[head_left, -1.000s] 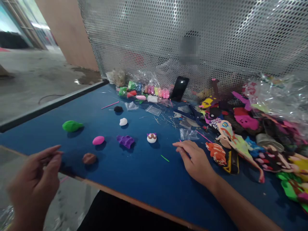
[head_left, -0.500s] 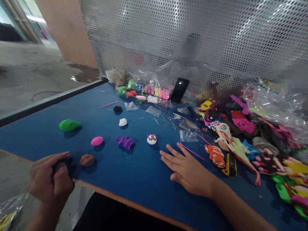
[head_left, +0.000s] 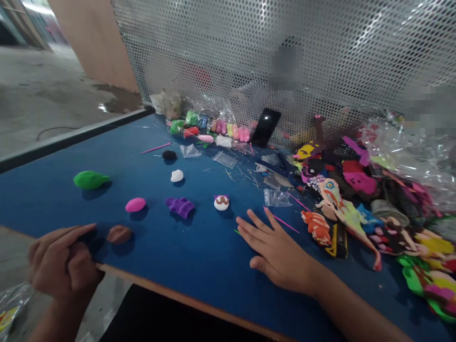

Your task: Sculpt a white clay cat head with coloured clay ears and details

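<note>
My right hand (head_left: 276, 251) lies palm down on the blue table, fingers spread. A thin green strip of clay (head_left: 237, 232) peeks out by its fingertips, the rest hidden under the hand. Just beyond sits a small white clay head (head_left: 221, 203) with a brown moustache shape and purple ears. My left hand (head_left: 64, 261) rests at the table's near edge, index finger stretched out and thumb apart, with nothing visible in it. Beside it lies a brown clay lump (head_left: 119, 234). Farther in are lumps of pink clay (head_left: 136, 204), purple clay (head_left: 180, 207), white clay (head_left: 177, 176), green clay (head_left: 90, 180) and black clay (head_left: 169, 155).
Finished clay figures (head_left: 342, 209) crowd the right side, near a yellow-and-black cutter (head_left: 337, 241). A phone (head_left: 266, 127) leans against the perforated metal screen (head_left: 221, 42). Bagged clay sticks (head_left: 217, 126) line the back. Pink sticks (head_left: 282, 220) and plastic scraps lie about.
The view has shifted slightly, so the things on the table appear farther left. Both hands keep nearly the same pose, the right one flat on the table.
</note>
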A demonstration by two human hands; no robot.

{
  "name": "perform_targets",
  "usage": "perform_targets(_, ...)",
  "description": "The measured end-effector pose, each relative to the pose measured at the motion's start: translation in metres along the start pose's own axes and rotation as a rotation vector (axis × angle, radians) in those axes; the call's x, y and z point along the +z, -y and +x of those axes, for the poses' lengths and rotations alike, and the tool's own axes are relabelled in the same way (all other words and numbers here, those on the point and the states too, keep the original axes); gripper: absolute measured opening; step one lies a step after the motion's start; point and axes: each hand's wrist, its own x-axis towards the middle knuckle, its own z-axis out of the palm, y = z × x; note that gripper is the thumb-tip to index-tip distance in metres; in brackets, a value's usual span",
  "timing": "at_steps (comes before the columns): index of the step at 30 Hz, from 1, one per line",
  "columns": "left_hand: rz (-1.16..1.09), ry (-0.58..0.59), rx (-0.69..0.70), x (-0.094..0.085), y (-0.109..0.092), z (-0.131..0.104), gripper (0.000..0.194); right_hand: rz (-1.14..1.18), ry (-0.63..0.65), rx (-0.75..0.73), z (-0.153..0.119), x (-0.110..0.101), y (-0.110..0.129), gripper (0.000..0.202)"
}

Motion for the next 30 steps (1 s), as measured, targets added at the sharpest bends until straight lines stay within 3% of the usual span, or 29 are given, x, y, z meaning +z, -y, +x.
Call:
perform_targets(3, -0.008, -0.028, 0.119, -0.002, -0.009, 0.001, 0.022, 0.021, 0.023, -0.016, 0.000, 0.000, 0.001, 0.064)
perform_targets(9, 0.002, -0.071, 0.142, 0.000, -0.006, 0.002, 0.026, 0.036, 0.061, -0.008, 0.001, -0.001, 0.003, 0.063)
perform_targets(14, 0.010, -0.023, 0.229, -0.001, -0.002, 0.002, 0.022, 0.033, 0.048, 0.010, 0.001, -0.002, 0.001, 0.063)
perform_targets(19, -0.013, -0.168, 0.285, 0.005, 0.003, 0.001, 0.028, 0.013, 0.058, 0.015, 0.000, -0.003, 0.001, 0.061)
perform_targets(23, -0.017, -0.163, 0.267, 0.005, 0.006, -0.001, 0.027, 0.017, 0.085, -0.035, -0.001, -0.004, 0.003, 0.061)
perform_targets(26, -0.011, -0.129, 0.240, 0.004, 0.007, -0.001, 0.026, 0.024, 0.025, -0.025, -0.002, -0.004, 0.000, 0.063)
perform_targets(30, -0.064, -0.174, 0.332, 0.007, 0.010, 0.001, 0.026, 0.100, -0.114, 0.016, -0.004, -0.001, -0.008, 0.054)
